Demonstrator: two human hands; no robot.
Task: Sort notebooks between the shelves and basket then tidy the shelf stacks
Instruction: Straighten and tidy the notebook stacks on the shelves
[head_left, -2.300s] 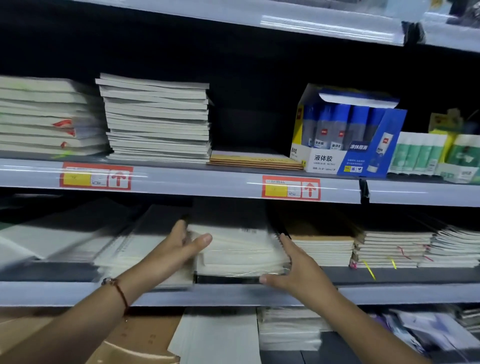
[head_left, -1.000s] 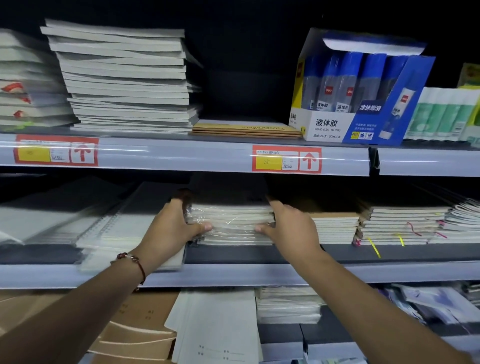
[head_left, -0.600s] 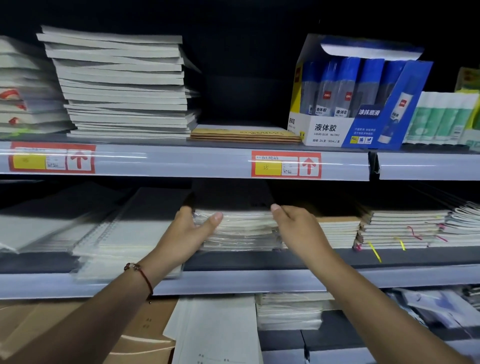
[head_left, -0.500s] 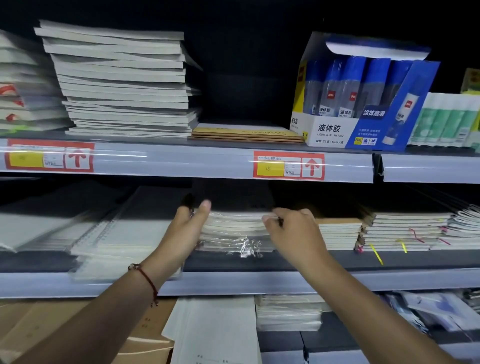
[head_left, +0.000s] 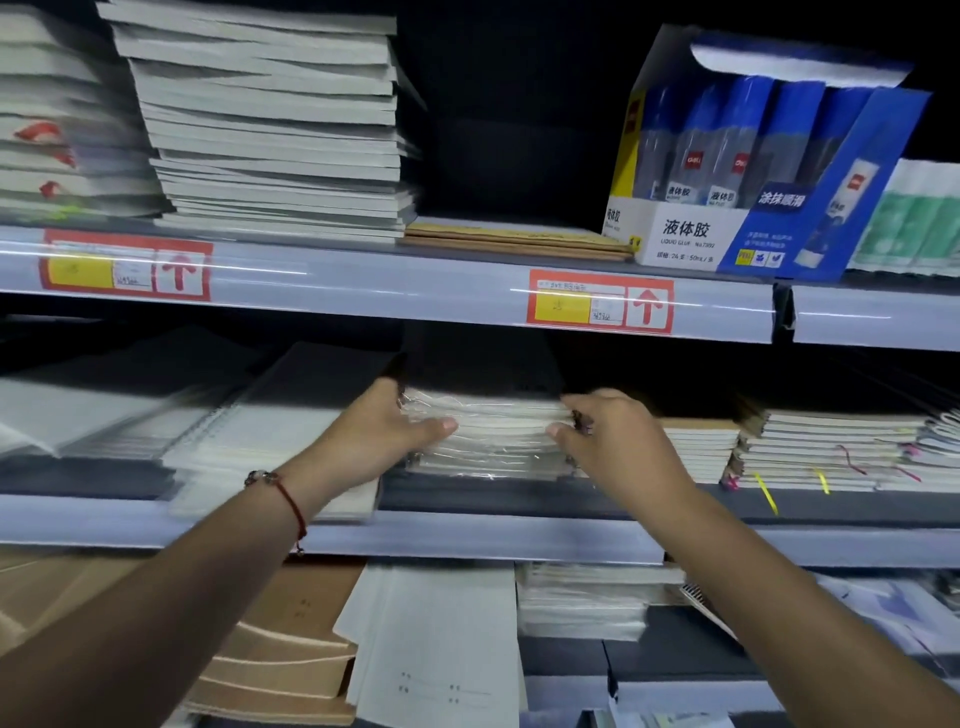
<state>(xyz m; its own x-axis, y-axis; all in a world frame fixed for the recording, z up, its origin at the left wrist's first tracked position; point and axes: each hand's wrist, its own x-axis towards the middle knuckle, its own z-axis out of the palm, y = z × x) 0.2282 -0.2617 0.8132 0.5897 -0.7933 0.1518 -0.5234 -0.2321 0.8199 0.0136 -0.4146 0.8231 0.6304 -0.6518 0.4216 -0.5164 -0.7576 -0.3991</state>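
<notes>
Grey shelf (head_left: 467, 535), notebook stacks (head_left: 488, 441) on it, glue box (head_left: 737, 208) above

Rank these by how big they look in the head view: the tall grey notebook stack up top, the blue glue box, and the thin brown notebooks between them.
1. Grey notebook stack
2. Blue glue box, only slightly smaller
3. Brown notebooks, clearly smallest
</notes>
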